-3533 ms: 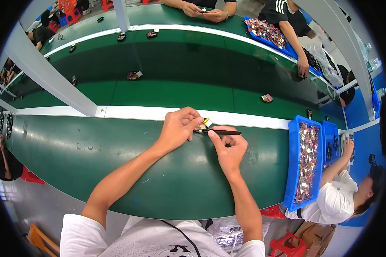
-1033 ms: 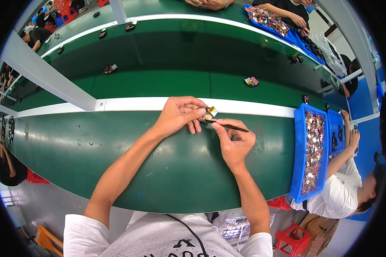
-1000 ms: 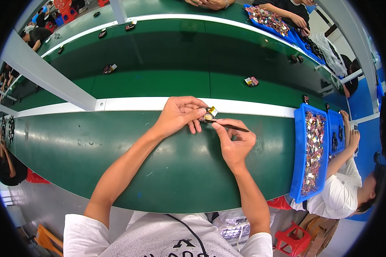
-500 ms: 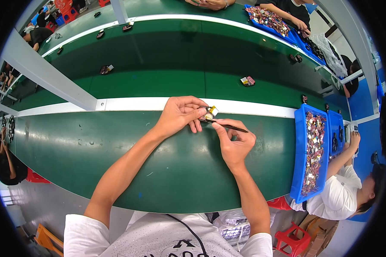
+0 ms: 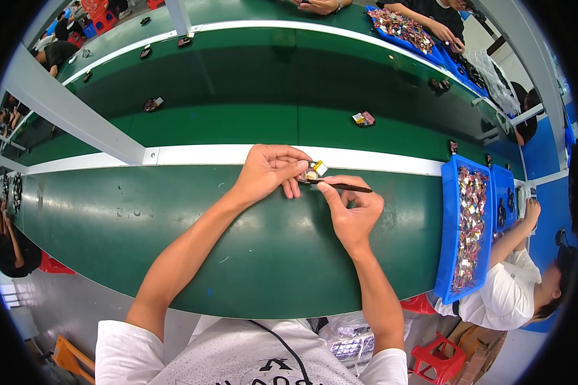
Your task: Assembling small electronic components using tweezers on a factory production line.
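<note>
My left hand (image 5: 271, 169) is closed around a small electronic assembly (image 5: 310, 174), pinched between thumb and fingers over the front edge strip of the belt. A silver battery pouch with yellow tape (image 5: 320, 168) sticks up from it. My right hand (image 5: 356, 208) grips a thin black tool, which looks like tweezers (image 5: 343, 187), its tip at the assembly. Fingers hide much of the assembly, and whether the tip touches a part cannot be made out.
At my right stands a long blue tray (image 5: 453, 231) full of small parts with batteries. Beyond the white strip runs a green conveyor belt (image 5: 237, 83) carrying several assemblies, one nearby (image 5: 364, 119). A slanted white post (image 5: 77, 109) rises at left. Co-workers sit around the line.
Assemblies on the belt have shifted slightly to the left. The black tool in my right hand has tilted flatter; my left hand stays nearly still.
</note>
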